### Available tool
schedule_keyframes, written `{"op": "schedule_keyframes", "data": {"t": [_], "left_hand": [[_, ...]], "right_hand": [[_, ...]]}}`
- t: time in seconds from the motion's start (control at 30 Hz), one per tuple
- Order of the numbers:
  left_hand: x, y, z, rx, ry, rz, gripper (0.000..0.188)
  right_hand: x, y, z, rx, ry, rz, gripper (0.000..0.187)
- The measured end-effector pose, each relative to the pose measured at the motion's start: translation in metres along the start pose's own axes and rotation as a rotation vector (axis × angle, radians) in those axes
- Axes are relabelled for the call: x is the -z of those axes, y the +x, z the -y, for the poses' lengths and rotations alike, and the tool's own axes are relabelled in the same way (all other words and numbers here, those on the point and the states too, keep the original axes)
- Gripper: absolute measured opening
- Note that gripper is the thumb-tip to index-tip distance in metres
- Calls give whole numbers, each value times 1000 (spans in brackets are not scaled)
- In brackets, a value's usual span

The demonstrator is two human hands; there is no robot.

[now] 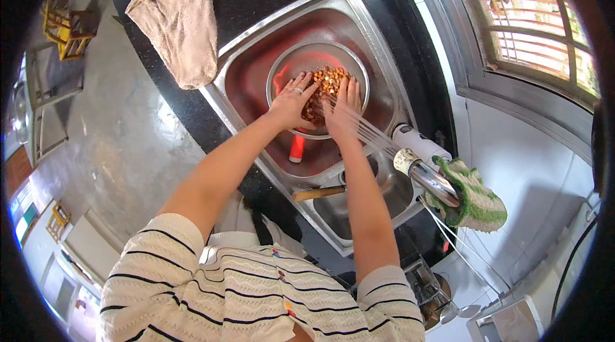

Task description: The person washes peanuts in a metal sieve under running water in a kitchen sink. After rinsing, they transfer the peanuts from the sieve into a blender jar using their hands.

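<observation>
A round metal pan [351,55] stands in the larger basin of the steel sink [221,79]. In it lies a heap of small brown nuts or beans [330,76], a few of them pale. My left hand [291,101] rests on the left side of the heap, fingers stretched out, a ring on one finger. On the right side my right hand [344,108] lies with its fingers extended, touching the heap. Water streams from the tap [432,182] over my right hand into the pan. A red handle [296,148] juts out below the pan's near rim. Both palms' undersides are hidden.
A beige towel [176,21] lies on the black counter at the left. A wooden handle [318,193] reaches over the smaller basin. The green and white cloth [471,194] hangs about the tap, near a white cylinder [419,143]. A barred window [525,15] is at the right.
</observation>
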State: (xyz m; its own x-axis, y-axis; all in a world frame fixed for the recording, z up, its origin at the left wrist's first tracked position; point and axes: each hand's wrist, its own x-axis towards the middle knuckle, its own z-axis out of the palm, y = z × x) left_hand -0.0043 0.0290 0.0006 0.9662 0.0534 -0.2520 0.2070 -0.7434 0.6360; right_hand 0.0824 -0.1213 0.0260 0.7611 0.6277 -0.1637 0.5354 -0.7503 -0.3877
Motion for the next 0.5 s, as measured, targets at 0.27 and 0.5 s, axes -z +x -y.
{"op": "schedule_keyframes", "data": {"t": [0.27, 0.5], "left_hand": [[27, -13, -36, 178, 372, 87, 101], [0, 3, -27, 222, 296, 0, 94]], "right_hand": [[19, -2, 13, 81, -104, 102, 115], [-20, 9, -1, 137, -190, 6, 52]]}}
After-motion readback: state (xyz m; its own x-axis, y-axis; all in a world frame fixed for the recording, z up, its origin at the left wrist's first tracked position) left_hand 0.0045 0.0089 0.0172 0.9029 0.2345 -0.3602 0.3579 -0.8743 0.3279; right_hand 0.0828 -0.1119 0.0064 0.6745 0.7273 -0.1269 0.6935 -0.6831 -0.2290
